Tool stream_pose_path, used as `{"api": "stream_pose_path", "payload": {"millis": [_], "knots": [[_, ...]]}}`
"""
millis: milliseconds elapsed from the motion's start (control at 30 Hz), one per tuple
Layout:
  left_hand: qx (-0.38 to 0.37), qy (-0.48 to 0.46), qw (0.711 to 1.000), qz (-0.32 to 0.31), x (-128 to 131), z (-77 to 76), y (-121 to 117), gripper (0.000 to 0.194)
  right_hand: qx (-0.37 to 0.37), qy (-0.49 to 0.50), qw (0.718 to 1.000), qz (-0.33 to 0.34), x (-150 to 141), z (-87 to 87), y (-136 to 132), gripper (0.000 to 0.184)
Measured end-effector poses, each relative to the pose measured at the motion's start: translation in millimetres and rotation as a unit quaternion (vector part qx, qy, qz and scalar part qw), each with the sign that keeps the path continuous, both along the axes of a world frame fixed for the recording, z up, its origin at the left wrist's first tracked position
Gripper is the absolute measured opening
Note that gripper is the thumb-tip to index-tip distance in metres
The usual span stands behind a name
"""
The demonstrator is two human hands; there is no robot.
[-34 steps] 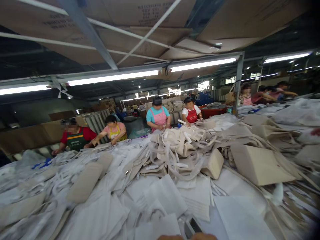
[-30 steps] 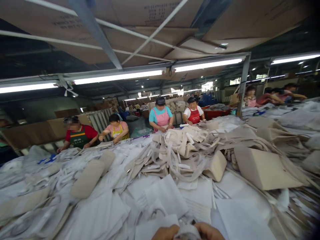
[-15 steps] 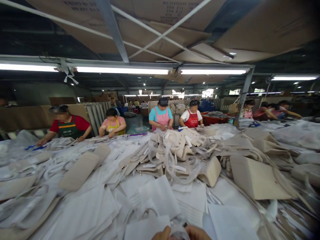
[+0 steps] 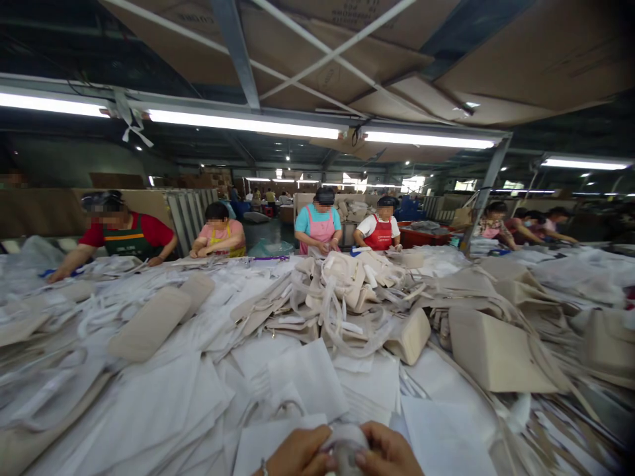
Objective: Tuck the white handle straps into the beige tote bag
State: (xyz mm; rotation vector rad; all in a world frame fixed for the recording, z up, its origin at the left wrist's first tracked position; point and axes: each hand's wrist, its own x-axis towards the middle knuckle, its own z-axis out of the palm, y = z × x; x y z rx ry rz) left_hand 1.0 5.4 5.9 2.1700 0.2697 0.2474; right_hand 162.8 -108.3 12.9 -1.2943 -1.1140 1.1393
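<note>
- Foreground is covered by white sheets point(image 4: 307, 380).
- Pale curved piece point(image 4: 346, 434) is held bottom-centre between left hand point(image 4: 297, 453) and right hand point(image 4: 390, 453), neither nearer.
- Fingers are clamped on both sides; long axis unclear.

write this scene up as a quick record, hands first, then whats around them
left hand: pinching one side of a pale looped piece, kind unclear
right hand: gripping its other side
just ahead: white sheets
further out: piled beige bags
across: several people, one in a pink apron
overhead: lit tube lights
</note>
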Motion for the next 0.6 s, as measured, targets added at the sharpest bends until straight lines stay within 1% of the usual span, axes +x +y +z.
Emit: {"api": "stream_pose_path", "payload": {"millis": [100, 167, 233, 333, 400, 433, 467, 533, 600], "knots": [[-0.141, -0.033, 0.988, 0.045, 10, -3.6, 3, 0.04, -0.02, 0.074, 0.995, -0.058, -4, -2.2, 11, 0.039], [-0.198, -0.074, 0.975, 0.064, 19, -9.0, 2, 0.039, -0.016, 0.106, 0.988, -0.107, -8, -3.5, 21, 0.039], [-0.218, -0.106, 0.968, 0.072, 26, -13.9, 1, 0.038, 0.008, 0.135, 0.977, -0.163, -14, -5.9, 32, 0.04], [-0.21, -0.12, 0.965, 0.104, 35, -21.5, -1, 0.038, 0.032, 0.163, 0.961, -0.223, -24, -14.2, 44, 0.044], [-0.181, -0.09, 0.968, 0.146, 38, -27.6, -1, 0.04, 0.026, 0.164, 0.957, -0.236, -27, -22.9, 48, 0.047], [-0.152, -0.067, 0.971, 0.169, 37, -30.3, 0, 0.041, 0.016, 0.15, 0.962, -0.23, -26, -27.5, 48, 0.048], [-0.11, -0.043, 0.975, 0.188, 36, -32.5, 2, 0.041, 0.0, 0.124, 0.97, -0.209, -23, -31.8, 48, 0.047], [0.007, 0.007, 0.98, 0.198, 31, -34.4, 6, 0.038, -0.04, 0.037, 0.989, -0.141, -12, -37.6, 43, 0.043], [0.129, 0.07, 0.975, 0.169, 28, -33.2, 10, 0.032, -0.065, -0.081, 0.99, -0.093, 3, -37.3, 38, 0.04]]}}
